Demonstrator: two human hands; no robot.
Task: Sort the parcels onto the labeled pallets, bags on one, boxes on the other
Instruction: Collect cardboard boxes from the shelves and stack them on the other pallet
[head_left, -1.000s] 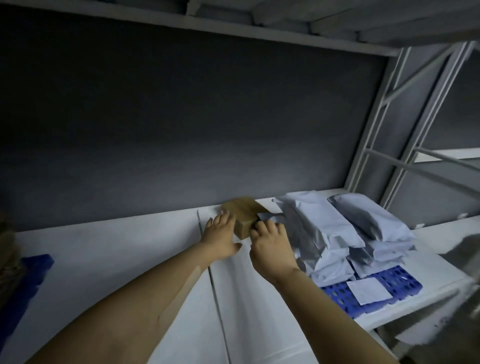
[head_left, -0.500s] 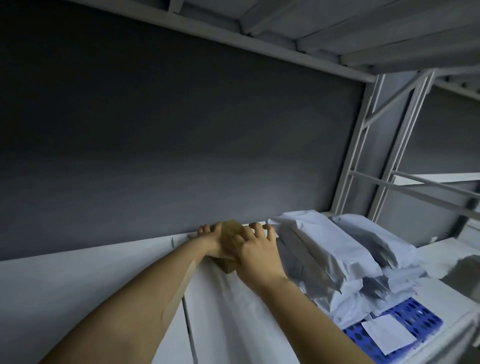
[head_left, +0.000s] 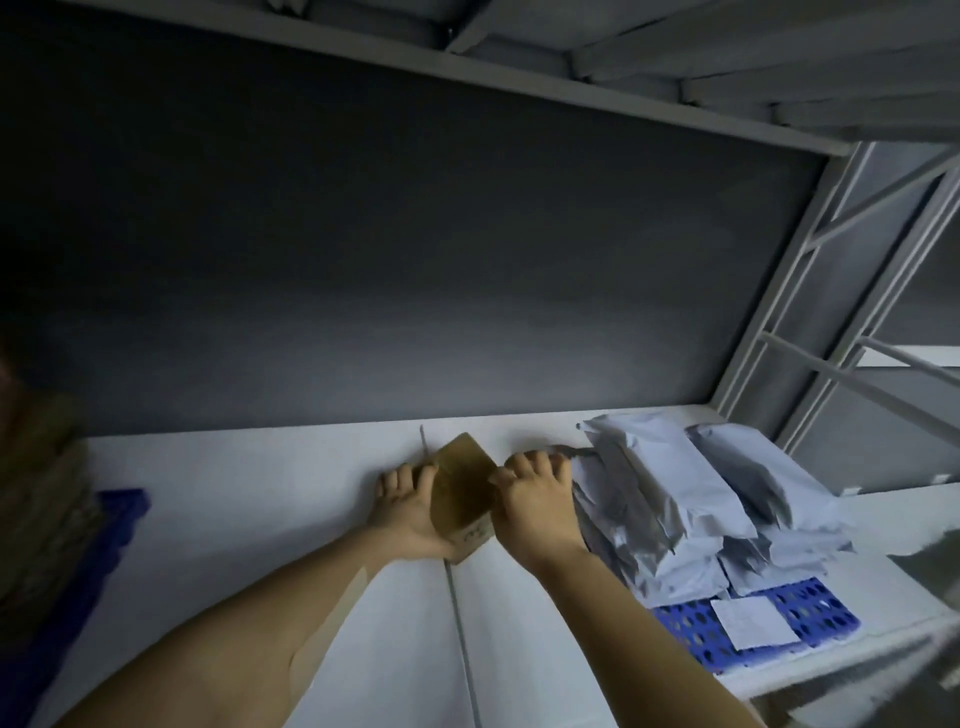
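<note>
Item: one small cardboard box (head_left: 462, 488), brown, plain, tilted with one corner raised toward the dark wall (head_left: 415, 260); a faint scrawl shows on its near lower face, too blurred to read. Location: over the white shelf (head_left: 234, 519), above the seam (head_left: 460, 623) between two panels, just left of the stacked bags (head_left: 670, 499); whether its lower corner touches the shelf cannot be told. Left hand (head_left: 410, 512): palm against the box's left side, fingers curled behind it, thumb on the top face, forearm reaching in from lower left; grip closed on the box. Right hand (head_left: 537, 501): back of the hand up, fingers curled over the box's right edge, forearm reaching in from lower right; grip likewise closed on the box. Bags: grey plastic mailers, piled several deep on a blue perforated pallet (head_left: 821, 597) at the right, a white paper label (head_left: 753, 621) lying on the pallet's near part. Far left: a second blue pallet (head_left: 111, 525) carrying brown boxes (head_left: 41, 493), blurred. A white metal rack frame (head_left: 831, 312) stands behind the bags.
</note>
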